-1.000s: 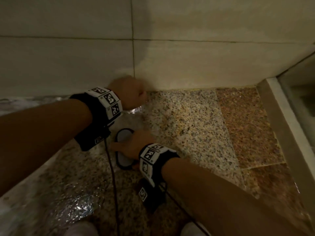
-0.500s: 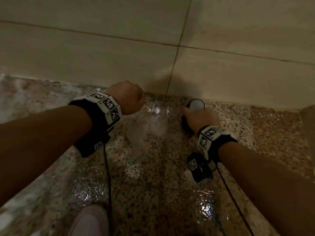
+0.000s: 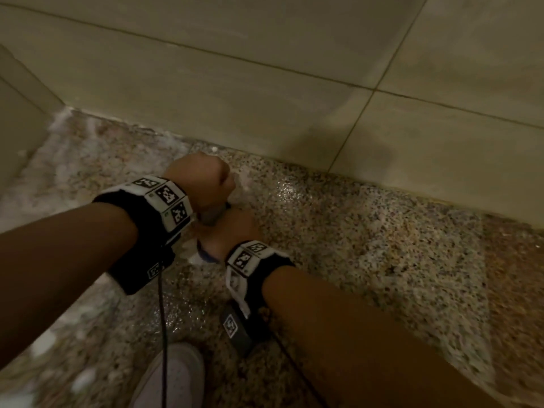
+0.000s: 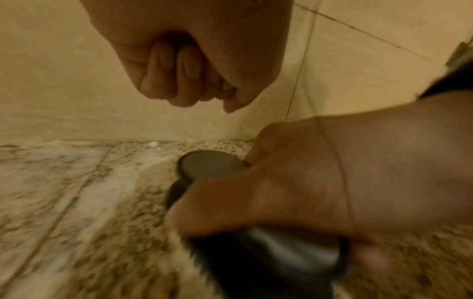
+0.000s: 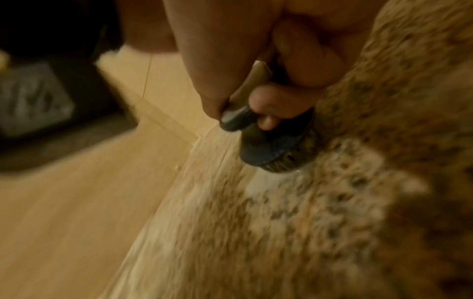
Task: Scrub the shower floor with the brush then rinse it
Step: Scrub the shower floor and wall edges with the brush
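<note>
Two hands are at work low over the floor. Our right hand (image 3: 232, 231) has its fingers (image 5: 271, 105) curled round the grip of a dark round scrubbing brush with short stiff bristles (image 5: 276, 149), pressing the bristles down onto the speckled brown-and-cream granite shower floor (image 3: 368, 245) just beside the foot of the wall. Our left hand (image 3: 200, 184) hangs just above and beside it, closed into a loose fist with the fingertips (image 4: 189, 68) tucked into the palm and nothing in it that we can see. Around the brush the stone is wet and glossy, and white soapy foam (image 3: 73, 160) lies thick over the floor to our left and into the corner, thinner toward the right where the stone looks drier. Beyond that rise the large beige wall tiles (image 3: 265, 98), and at the bottom of the head view we see the toe of a white shoe (image 3: 173, 378). We judge the scrubbing step to be in hand and not finished: the right-hand stretch seems barely lathered. The next move, we think, calls for firm strokes carried outward along the wall edge into that drier stone, keeping the bristles flat, before any rinsing begins.
</note>
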Motion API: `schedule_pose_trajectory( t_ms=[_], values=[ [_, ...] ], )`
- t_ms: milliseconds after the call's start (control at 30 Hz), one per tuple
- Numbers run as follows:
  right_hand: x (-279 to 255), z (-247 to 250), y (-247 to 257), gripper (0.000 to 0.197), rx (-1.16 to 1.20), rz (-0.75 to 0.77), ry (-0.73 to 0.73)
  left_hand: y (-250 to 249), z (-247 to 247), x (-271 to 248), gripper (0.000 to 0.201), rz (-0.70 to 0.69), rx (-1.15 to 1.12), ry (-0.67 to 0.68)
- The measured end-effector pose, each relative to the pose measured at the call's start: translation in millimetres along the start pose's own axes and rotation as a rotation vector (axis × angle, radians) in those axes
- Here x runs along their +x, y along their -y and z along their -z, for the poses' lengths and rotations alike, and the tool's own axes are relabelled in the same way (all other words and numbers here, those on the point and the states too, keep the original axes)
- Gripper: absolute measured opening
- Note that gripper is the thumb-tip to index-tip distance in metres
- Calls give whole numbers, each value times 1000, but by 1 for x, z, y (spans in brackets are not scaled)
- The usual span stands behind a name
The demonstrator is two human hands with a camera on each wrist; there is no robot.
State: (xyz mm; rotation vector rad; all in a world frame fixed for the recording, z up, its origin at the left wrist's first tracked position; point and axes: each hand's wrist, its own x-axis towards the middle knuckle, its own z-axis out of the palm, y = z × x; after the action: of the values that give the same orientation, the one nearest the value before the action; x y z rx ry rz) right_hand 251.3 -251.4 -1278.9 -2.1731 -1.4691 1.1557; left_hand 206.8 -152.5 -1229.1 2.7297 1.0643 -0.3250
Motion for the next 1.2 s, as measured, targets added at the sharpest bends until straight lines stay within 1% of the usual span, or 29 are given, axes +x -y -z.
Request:
schedule_pose_trajectory(
  t_ms=[33, 67, 133, 233, 267, 333, 433, 533, 633, 700, 800, 900, 967, 1033, 1067, 1133, 1200],
  values=[
    [-3, 9, -6, 35, 32, -31, -40, 3, -1, -2, 43, 7, 9, -9],
    [-3, 18, -18, 38, 52, -93, -84, 4, -1, -4, 43, 11, 17, -19],
    [-4, 37, -44, 53, 69, -232, -171, 2, 0, -5, 43, 0, 34, -28],
    [-9, 72, -83, 67, 81, -433, -324, -7, 8, 1, 44, -35, 26, -55],
    [-10, 81, -96, 68, 73, -471, -363, -10, 10, 4, 44, -43, 19, -72],
    [-15, 92, -114, 63, 29, -496, -417, -18, 12, 8, 46, -57, 7, -94],
    [-13, 94, -119, 62, 15, -500, -443, -25, 10, 9, 46, -103, -18, -86],
    [9, 86, -102, 61, -3, -466, -397, -18, 5, 6, 47, -94, -25, -46],
    [34, 75, -68, 55, -51, -364, -349, -4, 1, 2, 45, -58, -17, -13],
    [50, 61, -39, 52, -75, -306, -309, 9, -4, -1, 46, -40, -9, -42],
    [71, 32, -2, 34, -150, -196, -247, 28, -10, -6, 46, -41, -6, -69],
    [78, 15, 13, 42, -163, -106, -154, 43, -13, -11, 46, 5, 16, -82],
    [73, 17, 7, 44, -120, -96, -138, 45, -13, -11, 46, 39, 35, -73],
    [61, 29, -11, 53, -33, -121, -194, 40, -12, -8, 45, 33, 54, -62],
    [54, 36, -25, 59, -20, -137, -226, 33, -10, -5, 46, 15, 59, -50],
    [42, 57, -56, 61, -68, -180, -265, 12, -3, 3, 46, -23, 60, -37],
    [27, 84, -85, 61, -75, -280, -350, -14, 8, 15, 42, -68, 58, -42]
  ],
)
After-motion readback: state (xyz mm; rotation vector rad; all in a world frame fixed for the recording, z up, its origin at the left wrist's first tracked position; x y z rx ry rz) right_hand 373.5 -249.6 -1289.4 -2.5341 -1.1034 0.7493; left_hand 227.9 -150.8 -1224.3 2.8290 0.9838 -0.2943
